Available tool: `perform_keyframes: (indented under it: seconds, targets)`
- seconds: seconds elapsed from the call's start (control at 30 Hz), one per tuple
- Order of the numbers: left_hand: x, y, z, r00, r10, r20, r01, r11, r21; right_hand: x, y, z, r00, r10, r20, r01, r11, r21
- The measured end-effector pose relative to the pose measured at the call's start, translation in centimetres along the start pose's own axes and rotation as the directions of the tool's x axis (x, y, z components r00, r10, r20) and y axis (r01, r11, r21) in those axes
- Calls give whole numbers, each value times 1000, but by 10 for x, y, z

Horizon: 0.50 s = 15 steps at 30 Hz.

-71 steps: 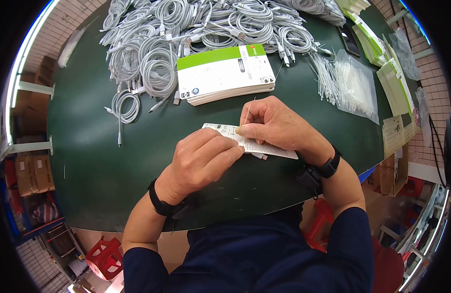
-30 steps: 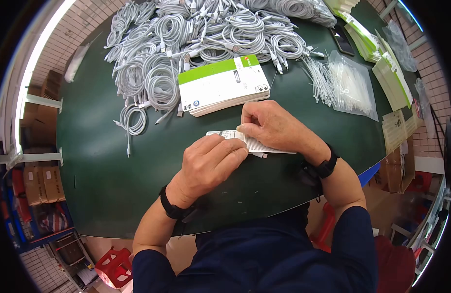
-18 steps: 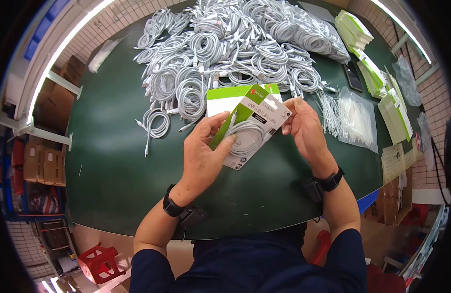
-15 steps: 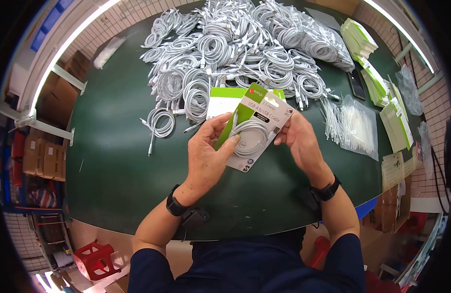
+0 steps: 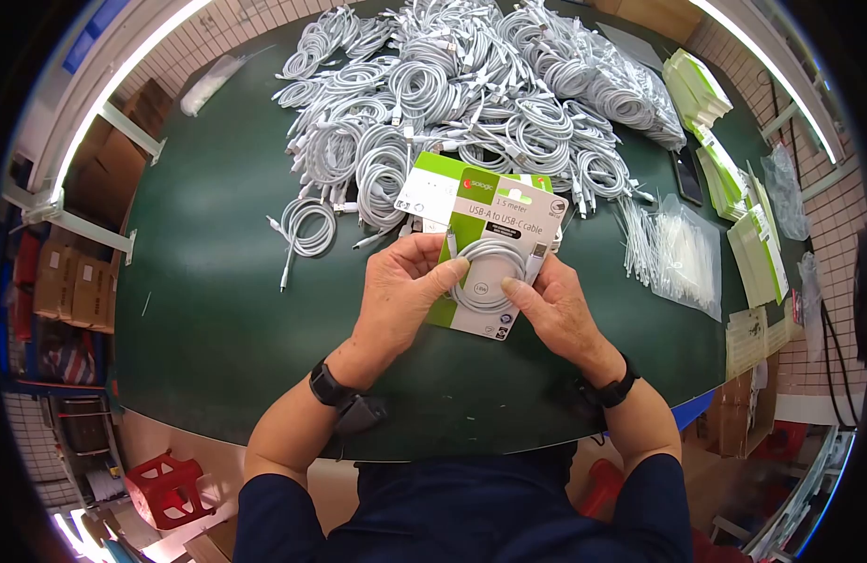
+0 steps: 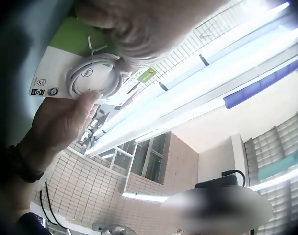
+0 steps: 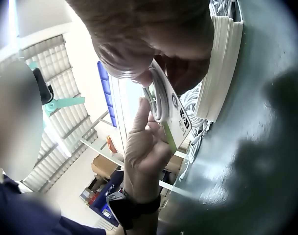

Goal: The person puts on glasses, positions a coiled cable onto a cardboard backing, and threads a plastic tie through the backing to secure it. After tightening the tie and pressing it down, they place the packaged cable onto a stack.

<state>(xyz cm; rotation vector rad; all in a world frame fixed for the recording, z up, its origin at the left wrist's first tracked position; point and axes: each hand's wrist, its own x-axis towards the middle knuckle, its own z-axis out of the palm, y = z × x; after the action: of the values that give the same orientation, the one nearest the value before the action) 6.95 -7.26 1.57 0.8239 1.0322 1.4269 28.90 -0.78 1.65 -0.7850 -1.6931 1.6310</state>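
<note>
I hold a green-and-white packaging card (image 5: 497, 218) upright over the green table (image 5: 227, 281), with a coiled white USB cable (image 5: 487, 275) tied to its front. My left hand (image 5: 441, 269) pinches the card's left edge, thumb on the coil. My right hand (image 5: 524, 284) pinches the lower right edge, thumb tip against the coil. In the left wrist view the cable coil (image 6: 92, 76) on the card shows under my right hand (image 6: 61, 122). The right wrist view sees the card (image 7: 169, 105) edge-on, with my left hand (image 7: 144, 142) on it.
A stack of blank cards (image 5: 424, 188) lies just behind the held one. A large pile of coiled white cables (image 5: 452, 84) covers the far table. A bag of white ties (image 5: 682, 249), a phone (image 5: 688, 174) and more card stacks (image 5: 763, 239) lie to the right.
The card lay face down on the table under both hands; I lifted it, turned it face up with the cable showing, and brought it closer. My right hand slid to its lower right edge.
</note>
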Motion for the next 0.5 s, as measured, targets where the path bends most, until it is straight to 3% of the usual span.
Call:
perform_keyframes:
  seconds: [0.17,0.3,0.4,0.5]
  targets:
    - [4,-6,-7,997,-61,42,65,994,-89,-1,2,0,995,-69,66,74,995,-74]
    - [6,-10,-8,995,-93,35,97,984,-151,-2,-3,-1,997,-24,72,29,997,-67]
    - [7,-7,-3,1000,-17,-16,16,998,-55,0,0,-1,999,-4,39,4,1000,10]
    - [8,-1,-6,999,9,-54,-13,997,-77,3,-2,-6,999,33,22,-33,999,42]
